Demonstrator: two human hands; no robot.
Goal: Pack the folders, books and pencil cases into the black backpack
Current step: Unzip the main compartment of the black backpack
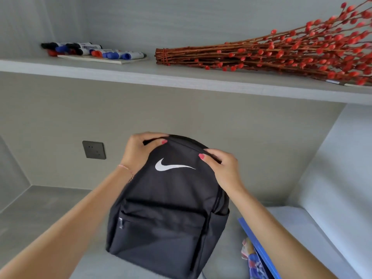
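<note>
**Head view: both hands on the backpack top**

We see the black backpack (167, 208) standing upright on the grey desk (40, 214), front facing us. Our left hand (138, 152) and right hand (223, 166) each pinch its top edge (fabric or zipper, we cannot tell). A blue folder (259, 248) lies just right of it, partly behind our right forearm.

Backpack (167, 208) upright mid-desk, both hands on its top: left hand (138, 152), right hand (223, 168). Desk (40, 214) bare to left of backpack, open passage there. Right side tighter: blue folder (259, 250) and colourful item beside backpack, side wall just beyond. Shelf (181, 77) overhangs above (markers (90, 50), red branches (281, 53) on it), limits upward reach. Socket (94, 150) flush on back wall.
</note>
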